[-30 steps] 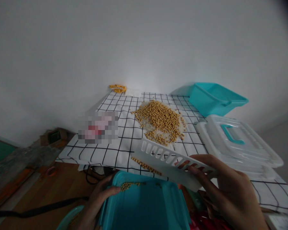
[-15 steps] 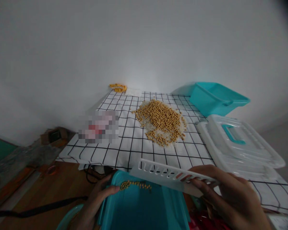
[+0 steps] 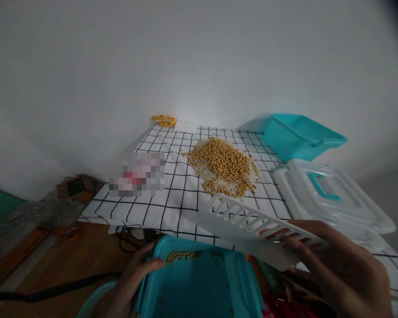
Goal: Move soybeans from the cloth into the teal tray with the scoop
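Observation:
My left hand (image 3: pixel 137 269) is closed on the left rim of a teal plastic bin (image 3: pixel 199 282), thumb over the edge. The bin sits below the table's front edge, with a small cluster of soybeans (image 3: pixel 178 256) along its far inner wall. My right hand (image 3: pixel 331 260) is closed round the right end of a white slotted plastic panel (image 3: pixel 239 229). This panel tilts above the bin and overlaps the table edge from my view. Beyond it, a pile of soybeans (image 3: pixel 222 161) mixed with small pale grains lies on the checked cloth (image 3: pixel 166 207).
Another teal bin (image 3: pixel 295 137) stands at the back right. Clear lids (image 3: pixel 338 194), the top one with a teal handle, lie in front of it. A yellow item (image 3: pixel 164 120) rests at the far left corner. A blurred-out patch (image 3: pixel 137 174) covers something on the left.
My right hand has moved the slotted panel up and to the right, off the bin's far rim. Inside the bin, the soybeans look more bunched to the left. My left hand stays put.

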`<action>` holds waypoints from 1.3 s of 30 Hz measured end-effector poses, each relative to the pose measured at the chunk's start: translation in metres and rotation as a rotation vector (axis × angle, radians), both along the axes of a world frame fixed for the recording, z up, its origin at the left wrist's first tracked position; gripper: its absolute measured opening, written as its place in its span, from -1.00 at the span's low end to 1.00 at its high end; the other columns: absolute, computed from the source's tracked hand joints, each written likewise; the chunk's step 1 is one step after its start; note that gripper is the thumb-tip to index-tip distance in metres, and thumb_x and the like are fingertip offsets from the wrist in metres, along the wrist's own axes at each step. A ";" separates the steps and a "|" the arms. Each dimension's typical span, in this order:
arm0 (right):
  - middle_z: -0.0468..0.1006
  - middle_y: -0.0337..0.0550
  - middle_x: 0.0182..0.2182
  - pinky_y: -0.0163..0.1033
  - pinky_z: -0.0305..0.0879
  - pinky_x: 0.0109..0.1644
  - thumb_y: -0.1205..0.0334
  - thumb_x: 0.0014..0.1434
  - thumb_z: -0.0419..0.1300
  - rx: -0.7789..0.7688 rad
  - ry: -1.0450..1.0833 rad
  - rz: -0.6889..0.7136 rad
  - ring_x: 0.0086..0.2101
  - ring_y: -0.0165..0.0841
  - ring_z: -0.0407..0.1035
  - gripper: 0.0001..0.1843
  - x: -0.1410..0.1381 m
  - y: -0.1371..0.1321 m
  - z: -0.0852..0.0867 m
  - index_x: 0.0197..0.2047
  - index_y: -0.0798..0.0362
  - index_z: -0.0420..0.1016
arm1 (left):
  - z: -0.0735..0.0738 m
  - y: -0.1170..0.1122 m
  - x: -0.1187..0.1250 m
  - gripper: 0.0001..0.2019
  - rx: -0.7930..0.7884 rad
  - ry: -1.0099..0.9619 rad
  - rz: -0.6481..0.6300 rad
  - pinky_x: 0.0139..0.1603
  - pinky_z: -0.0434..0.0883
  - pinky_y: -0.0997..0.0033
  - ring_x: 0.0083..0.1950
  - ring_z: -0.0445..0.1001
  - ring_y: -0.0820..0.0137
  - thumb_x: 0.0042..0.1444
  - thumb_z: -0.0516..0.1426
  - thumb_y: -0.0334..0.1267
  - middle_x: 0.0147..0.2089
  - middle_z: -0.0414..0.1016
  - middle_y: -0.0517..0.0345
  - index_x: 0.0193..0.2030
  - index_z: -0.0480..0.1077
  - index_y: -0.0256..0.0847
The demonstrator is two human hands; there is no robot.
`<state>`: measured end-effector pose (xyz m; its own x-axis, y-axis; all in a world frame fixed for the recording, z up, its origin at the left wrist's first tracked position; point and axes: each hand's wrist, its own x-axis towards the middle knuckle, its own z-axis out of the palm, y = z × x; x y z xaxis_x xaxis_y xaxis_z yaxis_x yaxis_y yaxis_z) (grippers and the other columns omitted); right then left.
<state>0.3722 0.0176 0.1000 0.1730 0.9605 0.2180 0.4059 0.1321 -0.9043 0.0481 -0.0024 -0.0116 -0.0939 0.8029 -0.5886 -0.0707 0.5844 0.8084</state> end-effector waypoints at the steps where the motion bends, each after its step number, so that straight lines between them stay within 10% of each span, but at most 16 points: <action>1: 0.71 -0.22 -0.35 -0.42 0.52 -0.41 -0.07 0.19 0.31 -0.013 0.015 -0.017 -0.39 -0.28 0.62 -0.76 -0.002 -0.001 0.001 -0.29 -0.11 0.67 | -0.001 0.000 0.000 -0.57 0.003 -0.014 -0.004 -0.01 0.61 0.05 0.00 0.67 -0.17 -0.31 0.34 -0.07 -0.22 0.81 0.09 -0.19 0.68 -0.03; 39: 0.66 -0.33 -0.44 -0.46 0.41 -0.45 -0.06 0.10 0.34 0.031 0.001 -0.097 -0.47 -0.39 0.52 -0.83 -0.012 0.000 0.002 -0.37 -0.19 0.66 | -0.006 0.000 -0.001 -0.61 0.006 -0.034 -0.036 0.11 0.53 -0.03 0.08 0.62 -0.23 -0.35 0.37 -0.03 -0.16 0.81 0.07 -0.27 0.69 -0.01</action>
<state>0.3603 0.0180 0.1023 0.2652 0.9319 0.2474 0.4174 0.1203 -0.9007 0.0470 -0.0024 -0.0178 -0.0448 0.8090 -0.5861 -0.0775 0.5821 0.8094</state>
